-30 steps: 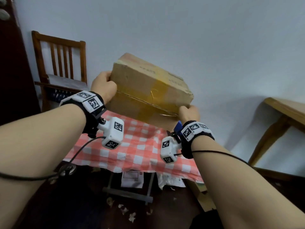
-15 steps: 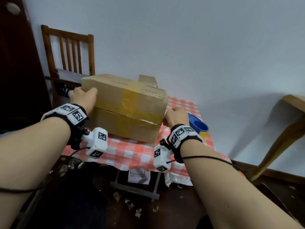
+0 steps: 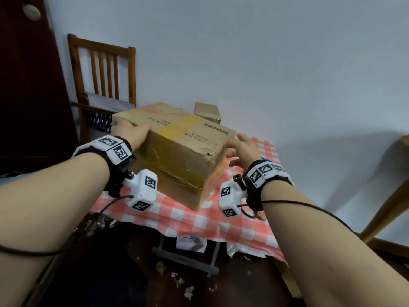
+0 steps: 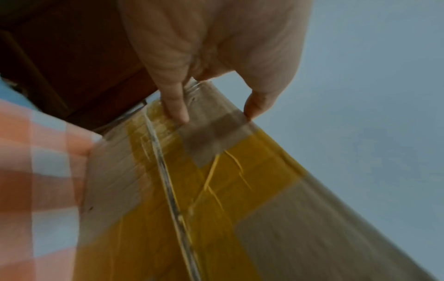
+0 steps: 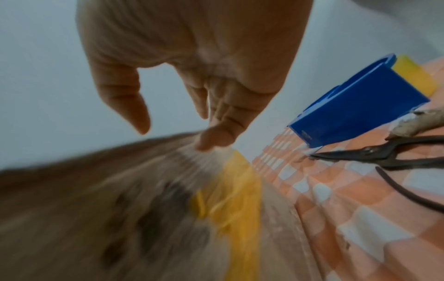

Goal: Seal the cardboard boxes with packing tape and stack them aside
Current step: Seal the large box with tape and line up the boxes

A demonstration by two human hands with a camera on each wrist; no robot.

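A: Cardboard box [image 3: 177, 149], brown, rectangular, banded with yellowish packing tape, sits on the bench [image 3: 199, 220] under its red-and-white checked cloth, one corner pointing at the camera.

B: And the left hand [image 3: 130, 131] is clamped on the far left top corner: in the left wrist view the thumb lies along the side seam and a finger hooks over the top edge. My read is that it's steadying the box.

A: Right hand [image 3: 242, 149] is another story. Fingers spread and relaxed, holding nothing. From the head camera it hangs just beside the right end of the box; in the right wrist view one fingertip looks to be at the top edge, but blur makes contact hard to call.

B: I'd judge that hand is free for the blue plastic tape dispenser [image 5: 358, 112], near it on the cloth, with black metal scissors [image 5: 389, 155] lying right beside that.

A: How's the box itself?

B: Worn. A wide yellow band crosses the top and runs down the near side, wrinkled in places. The horizontal seam on that side gapes a little, a clear strip glinting along it. There's dark printing on top and a scuffed, torn spot near the right top corner.

A: A smaller brown carton [image 3: 208, 111] stands behind it, by the wall.
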